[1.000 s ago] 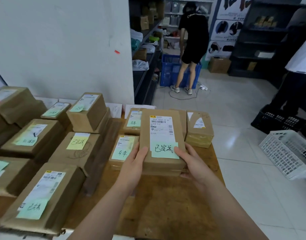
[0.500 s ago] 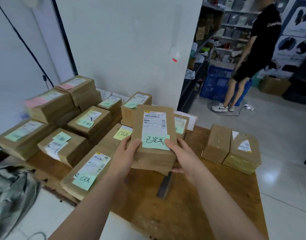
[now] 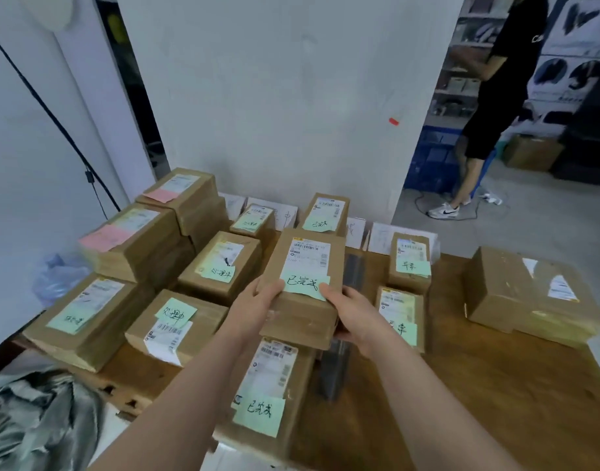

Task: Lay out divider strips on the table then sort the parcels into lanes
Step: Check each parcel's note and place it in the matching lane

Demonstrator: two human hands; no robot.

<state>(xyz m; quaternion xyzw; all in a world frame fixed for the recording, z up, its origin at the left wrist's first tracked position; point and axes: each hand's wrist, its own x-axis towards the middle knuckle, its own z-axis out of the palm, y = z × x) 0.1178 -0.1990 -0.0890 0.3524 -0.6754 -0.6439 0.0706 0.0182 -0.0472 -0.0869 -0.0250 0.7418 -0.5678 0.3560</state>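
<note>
I hold a brown cardboard parcel with a white shipping label and a green handwritten note above the wooden table. My left hand grips its near left corner and my right hand grips its near right corner. Below it lies another parcel with a green note. A dark divider strip runs along the table just right of the held parcel, partly hidden by it. Several labelled parcels fill the lanes to the left, and two parcels sit in the lane to the right.
Two unsorted brown boxes stand on the table's right side. White paper cards lean against the wall at the table's back. A grey bag lies at lower left. A person in black stands on the floor at the back right.
Both hands have carried the parcel leftwards across the divider strip, over the lane holding the other green-note parcel. The camera has turned left with it.
</note>
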